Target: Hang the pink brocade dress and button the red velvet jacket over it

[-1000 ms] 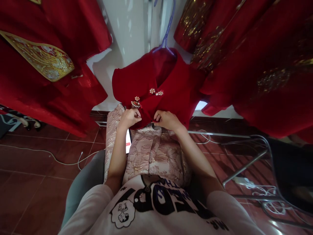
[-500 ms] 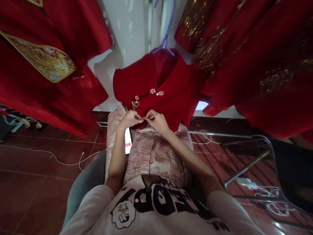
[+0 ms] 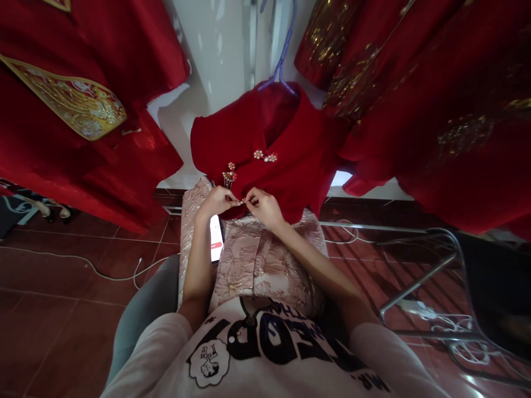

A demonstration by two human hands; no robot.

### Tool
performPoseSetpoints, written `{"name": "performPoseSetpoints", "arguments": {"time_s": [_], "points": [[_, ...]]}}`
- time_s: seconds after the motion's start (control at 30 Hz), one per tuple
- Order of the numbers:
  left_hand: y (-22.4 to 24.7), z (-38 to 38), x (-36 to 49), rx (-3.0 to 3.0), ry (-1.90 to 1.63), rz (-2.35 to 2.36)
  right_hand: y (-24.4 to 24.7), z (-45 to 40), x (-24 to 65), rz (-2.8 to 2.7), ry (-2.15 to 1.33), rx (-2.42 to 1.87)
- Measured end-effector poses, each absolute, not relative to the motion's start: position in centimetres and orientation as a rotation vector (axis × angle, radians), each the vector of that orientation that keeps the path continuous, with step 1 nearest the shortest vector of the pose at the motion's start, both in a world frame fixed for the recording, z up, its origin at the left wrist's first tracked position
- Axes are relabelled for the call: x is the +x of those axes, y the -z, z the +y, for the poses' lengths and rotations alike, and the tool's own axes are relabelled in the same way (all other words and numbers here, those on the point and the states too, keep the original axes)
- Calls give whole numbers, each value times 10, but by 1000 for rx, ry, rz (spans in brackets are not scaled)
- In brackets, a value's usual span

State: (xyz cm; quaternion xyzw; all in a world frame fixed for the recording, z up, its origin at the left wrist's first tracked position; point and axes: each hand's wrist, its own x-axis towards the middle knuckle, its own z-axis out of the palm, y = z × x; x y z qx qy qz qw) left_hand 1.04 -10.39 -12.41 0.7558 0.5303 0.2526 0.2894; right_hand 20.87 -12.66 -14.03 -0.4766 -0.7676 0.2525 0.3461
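Observation:
A red sleeveless garment (image 3: pixel 290 177) hangs on a purple hanger (image 3: pixel 284 72) in front of me, its lower part over a pinkish brocade cloth (image 3: pixel 236 260) on my lap. Near its lower edge, my left hand (image 3: pixel 217 200) and my right hand (image 3: pixel 264 207) meet, fingertips pinched on a small beaded ornament (image 3: pixel 243 202). Fingers partly hide it, so its exact form and any thread do not show. Above my left hand sits a tasselled beaded ornament (image 3: pixel 229 176). A pair of flower-shaped beaded fasteners (image 3: pixel 265 156) lies below the neckline.
A lit phone (image 3: pixel 216 237) rests on the brocade beside my left forearm. Red embroidered garments (image 3: pixel 91 105) hang at both sides. At the right stands a metal-framed chair (image 3: pixel 415 282), with white cables (image 3: pixel 468 342) on the tiled floor. Another cable (image 3: pixel 99 271) runs along the left.
Both hands stay pinched together at the garment's lower edge. My right hand has shifted slightly left and its fingers have moved a little. The garment stays in place.

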Motion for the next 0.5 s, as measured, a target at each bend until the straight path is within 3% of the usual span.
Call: {"name": "performPoseSetpoints", "arguments": {"time_s": [0.23,0.5], "points": [[123,-105,11,2113,-741,1415,117,-122,226,-1964,-813,-1200],[120,-107,14,2255,-553,1342,78,-125,256,-1800,-781,-1059]]}}
